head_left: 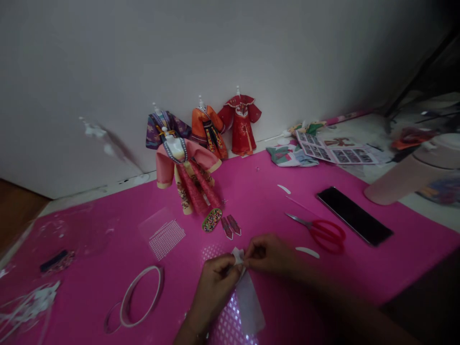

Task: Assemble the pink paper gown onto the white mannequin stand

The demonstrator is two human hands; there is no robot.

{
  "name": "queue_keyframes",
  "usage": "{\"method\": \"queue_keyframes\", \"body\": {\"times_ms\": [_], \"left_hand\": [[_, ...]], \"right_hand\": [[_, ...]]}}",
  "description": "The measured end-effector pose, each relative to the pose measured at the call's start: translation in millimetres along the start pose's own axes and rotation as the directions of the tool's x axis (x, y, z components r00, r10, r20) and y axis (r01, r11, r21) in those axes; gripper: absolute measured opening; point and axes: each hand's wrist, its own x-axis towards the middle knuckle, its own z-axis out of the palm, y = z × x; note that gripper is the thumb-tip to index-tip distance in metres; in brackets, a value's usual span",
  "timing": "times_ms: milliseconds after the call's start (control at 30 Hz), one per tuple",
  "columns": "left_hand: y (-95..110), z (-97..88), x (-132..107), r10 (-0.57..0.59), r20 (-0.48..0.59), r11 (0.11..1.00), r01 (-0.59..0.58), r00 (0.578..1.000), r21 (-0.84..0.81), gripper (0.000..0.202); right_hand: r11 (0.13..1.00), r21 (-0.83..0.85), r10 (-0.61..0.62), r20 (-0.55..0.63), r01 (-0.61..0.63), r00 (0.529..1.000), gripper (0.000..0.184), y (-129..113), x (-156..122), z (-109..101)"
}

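Observation:
My left hand and my right hand meet over the pink mat, both pinching a small white scrap at the top of a clear sheet. Under that sheet lies a dotted sticker sheet. Just beyond my fingers lie a beaded oval piece and two small red pointed pieces. A pink paper robe on a small stand rises behind them.
Three more paper robes stand against the white wall. Red scissors and a black phone lie to the right, an instruction leaflet beyond. A tape ring and a gem sticker sheet lie left. A pink cylinder lies at far right.

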Motion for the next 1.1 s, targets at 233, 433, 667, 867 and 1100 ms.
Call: {"method": "queue_keyframes", "body": {"times_ms": [233,433,667,867,1100], "left_hand": [[4.4,0.6,0.5,-0.024,0.005,1.0,0.024,1.0,-0.014,0.027],[5.5,0.7,0.3,-0.037,0.007,0.999,0.038,0.999,-0.018,0.026],[6.1,0.3,-0.8,-0.034,-0.001,0.999,0.034,0.999,-0.013,0.028],[8.9,1.5,0.5,-0.029,-0.004,0.999,0.029,1.0,-0.019,0.029],[3.8,0.6,2.8,-0.011,-0.065,1.0,0.01,0.998,-0.008,0.027]], "right_hand": [[0.999,0.024,0.035,0.008,-0.035,0.999,0.007,-2.9,-0.9,-0.9],[0.998,0.037,0.043,0.013,-0.044,0.999,0.01,-2.5,-0.5,-0.1],[0.999,0.013,0.046,0.011,-0.046,0.999,0.005,-1.7,-1.2,0.6],[0.999,-0.027,0.02,0.013,-0.02,1.0,0.004,0.8,-0.2,-1.7],[0.955,-0.256,-0.177,-0.075,0.152,0.981,0.006,-3.9,-3.2,1.7]]}}
